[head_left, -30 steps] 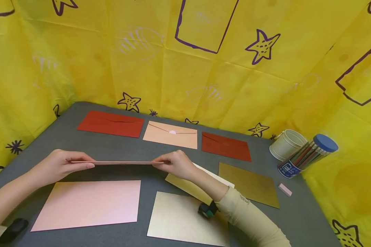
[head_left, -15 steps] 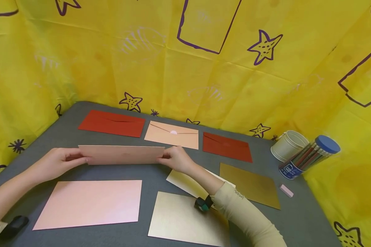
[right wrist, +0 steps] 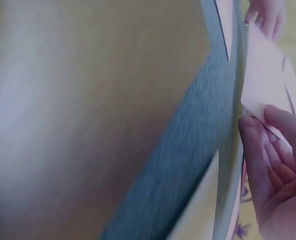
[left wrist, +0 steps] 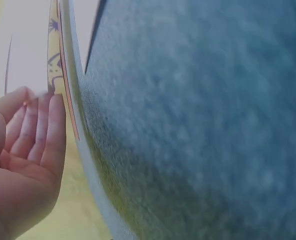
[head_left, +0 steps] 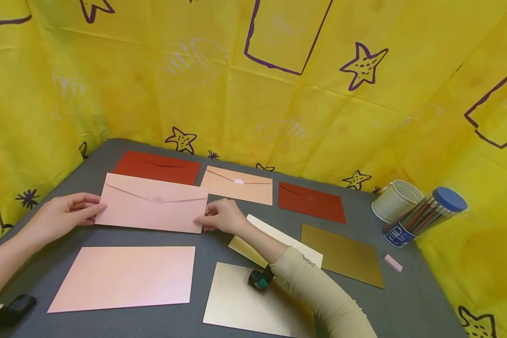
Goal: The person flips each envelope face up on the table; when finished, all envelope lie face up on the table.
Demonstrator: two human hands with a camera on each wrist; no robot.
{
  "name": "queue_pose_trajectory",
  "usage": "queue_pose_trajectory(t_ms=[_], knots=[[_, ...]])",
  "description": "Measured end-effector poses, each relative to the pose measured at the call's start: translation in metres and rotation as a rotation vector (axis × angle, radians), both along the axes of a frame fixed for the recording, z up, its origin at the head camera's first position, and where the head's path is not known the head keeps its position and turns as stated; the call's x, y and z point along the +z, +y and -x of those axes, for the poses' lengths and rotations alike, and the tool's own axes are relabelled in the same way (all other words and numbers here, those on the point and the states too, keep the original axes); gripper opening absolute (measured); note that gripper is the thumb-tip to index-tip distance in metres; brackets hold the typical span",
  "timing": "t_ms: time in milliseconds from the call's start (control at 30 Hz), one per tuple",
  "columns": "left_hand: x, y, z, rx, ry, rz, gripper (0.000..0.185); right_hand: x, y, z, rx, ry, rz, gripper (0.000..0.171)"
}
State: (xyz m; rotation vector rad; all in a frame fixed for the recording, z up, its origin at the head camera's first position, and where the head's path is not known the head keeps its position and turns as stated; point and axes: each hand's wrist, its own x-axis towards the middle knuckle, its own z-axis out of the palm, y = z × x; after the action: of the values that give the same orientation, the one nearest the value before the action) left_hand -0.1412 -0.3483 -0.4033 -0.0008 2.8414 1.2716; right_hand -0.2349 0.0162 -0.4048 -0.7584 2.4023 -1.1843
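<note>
grey table (head_left: 219, 241) runs under both hands, yellow starfish cloth (head_left: 279, 94) well beyond them as backdrop. pink sheet (head_left: 124, 278) lies flat just nearer the person than the left hand; pale gold sheet (head_left: 241, 300) under the right forearm. pink envelope (head_left: 152, 202) spans between the two hands, flap side facing the camera. left hand (head_left: 61, 215) pinches its left short edge, thumb on top, fingers curled under. right hand (head_left: 221, 217) grips the lower right corner; right wrist view shows fingers (right wrist: 260, 165) clamped on that corner. dark gold sheet (head_left: 342, 253) right of the right hand. two red envelopes (head_left: 158, 166) (head_left: 310, 201) and a peach envelope (head_left: 238, 184) lie beyond the hands. white cup (head_left: 395, 199) and pencil tub (head_left: 424, 216) far right, pink eraser (head_left: 392, 263) near them.
</note>
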Motion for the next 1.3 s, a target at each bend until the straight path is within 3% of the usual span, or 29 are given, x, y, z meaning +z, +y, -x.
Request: queue_pose_trajectory(t_ms=[267,467,867,1300], knots=[[-0.008,-0.011,0.003,0.151,-0.026,0.053,0.066,-0.002,-0.022,-0.005,-0.038,-0.173,0.036,0.019],[-0.011,-0.021,0.002,0.182,-0.051,0.066,0.069,-0.003,-0.033,-0.005,-0.063,-0.273,0.071,0.021],[-0.008,-0.029,-0.001,0.241,-0.05,0.197,0.07,-0.006,-0.046,-0.005,-0.125,-0.214,0.014,0.024],[-0.005,-0.023,0.0,0.242,0.011,0.315,0.052,-0.004,-0.052,-0.004,-0.177,-0.226,-0.035,0.026]])
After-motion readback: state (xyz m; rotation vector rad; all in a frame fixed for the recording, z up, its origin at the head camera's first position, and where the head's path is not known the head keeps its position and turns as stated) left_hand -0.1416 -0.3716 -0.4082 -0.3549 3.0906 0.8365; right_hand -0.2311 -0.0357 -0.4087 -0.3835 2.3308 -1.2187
